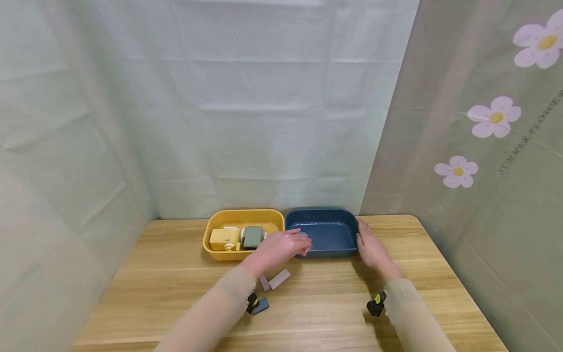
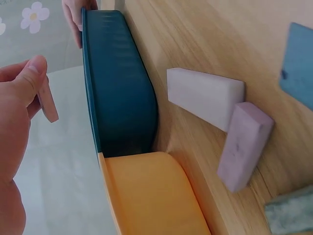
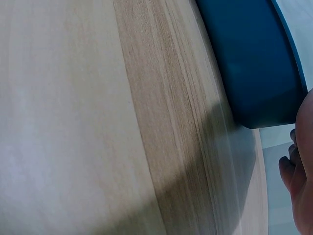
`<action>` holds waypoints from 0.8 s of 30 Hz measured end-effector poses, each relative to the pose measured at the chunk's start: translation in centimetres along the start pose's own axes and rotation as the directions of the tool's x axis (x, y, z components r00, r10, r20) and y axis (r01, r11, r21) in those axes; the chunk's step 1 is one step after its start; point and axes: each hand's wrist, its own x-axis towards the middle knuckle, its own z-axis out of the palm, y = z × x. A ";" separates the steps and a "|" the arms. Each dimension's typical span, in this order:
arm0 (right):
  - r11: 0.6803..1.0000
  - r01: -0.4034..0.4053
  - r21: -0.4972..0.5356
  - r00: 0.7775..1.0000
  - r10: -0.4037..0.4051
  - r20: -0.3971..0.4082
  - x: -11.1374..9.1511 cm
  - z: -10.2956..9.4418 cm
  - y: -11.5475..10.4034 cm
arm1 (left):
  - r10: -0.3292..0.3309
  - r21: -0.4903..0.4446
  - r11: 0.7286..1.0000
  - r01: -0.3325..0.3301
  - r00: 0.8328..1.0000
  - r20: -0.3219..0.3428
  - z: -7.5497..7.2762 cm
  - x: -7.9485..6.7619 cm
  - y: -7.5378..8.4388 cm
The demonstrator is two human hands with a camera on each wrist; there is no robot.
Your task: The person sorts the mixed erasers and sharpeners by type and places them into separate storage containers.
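Above the left end of a dark blue tray (image 1: pixel 327 253), my left hand (image 1: pixel 281 247) pinches a small flat pinkish block (image 2: pixel 47 101) between thumb and fingers. My right hand (image 1: pixel 374 244) rests against the outside of the tray's right end, its fingers along the wall. Below the left forearm, a pale lilac block (image 2: pixel 203 95) and a purple block (image 2: pixel 244 147) lie touching on the table. A blue block (image 2: pixel 299 66) and a mottled green block (image 2: pixel 291 213) lie nearer the person, partly cut off in the left wrist view.
Left of the blue tray, against its end, stands a yellow tray (image 1: pixel 246 214). It holds a yellow box-shaped item (image 1: pixel 223 239) and a grey-green one (image 1: pixel 252 237). Behind the wooden table (image 1: pixel 321 313) hangs a pale curtain (image 1: pixel 264 122).
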 end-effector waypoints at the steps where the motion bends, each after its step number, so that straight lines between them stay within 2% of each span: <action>1: 1.000 -0.004 0.003 1.000 0.004 0.002 0.0 0.1 0.0 | -0.008 -0.004 1.000 0.008 1.000 0.007 0.2 0.1 -0.1; 9: 1.000 0.000 0.007 1.000 0.000 -0.005 -0.1 0.3 0.2 | -0.041 -0.046 0.998 0.042 0.999 0.020 1.6 1.3 -1.1; 16: 1.000 0.007 0.006 1.000 -0.007 -0.017 0.1 0.1 0.3 | -0.079 -0.031 0.996 0.082 0.992 0.100 2.7 2.8 -2.0; 19: 1.000 0.010 0.017 1.000 -0.010 -0.018 0.2 0.0 0.2 | -0.092 -0.074 0.992 0.103 0.987 0.135 3.1 3.4 -2.3; 21: 1.000 0.011 0.013 1.000 -0.011 -0.022 0.2 0.0 0.2 | -0.090 -0.177 0.977 0.116 0.985 0.149 3.4 3.7 -2.8; 22: 1.000 0.009 0.011 1.000 -0.009 -0.024 0.2 0.0 0.2 | -0.082 -0.262 0.958 0.116 0.987 0.139 3.8 3.7 -3.2; 24: 1.000 0.006 0.006 1.000 -0.006 -0.027 0.2 0.0 0.3 | -0.068 -0.433 0.894 0.117 0.989 0.128 4.4 3.8 -4.0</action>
